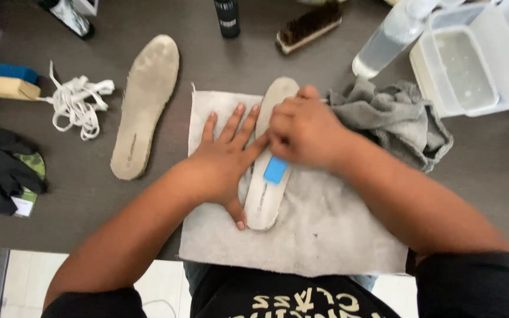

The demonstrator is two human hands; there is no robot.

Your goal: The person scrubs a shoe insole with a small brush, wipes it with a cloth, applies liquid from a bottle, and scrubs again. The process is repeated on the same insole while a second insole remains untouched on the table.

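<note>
A pale shoe insole [261,200] lies lengthwise on a grey cloth [313,235] in the middle of the table. My left hand [222,156] lies flat, fingers spread, against the insole's left edge with the thumb near its heel. My right hand [304,132] is closed over the insole's upper half, gripping a small blue-handled brush [275,169] that pokes out below the fist. A second, dirtier insole [145,103] lies bare on the table to the left.
White laces [78,106] lie far left, beside a wooden block [4,87] and a black glove [1,168]. A crumpled grey rag [402,121], clear plastic tub [466,65], spray bottle [384,44], bristle brush [308,26] and dark bottle [227,17] line the back.
</note>
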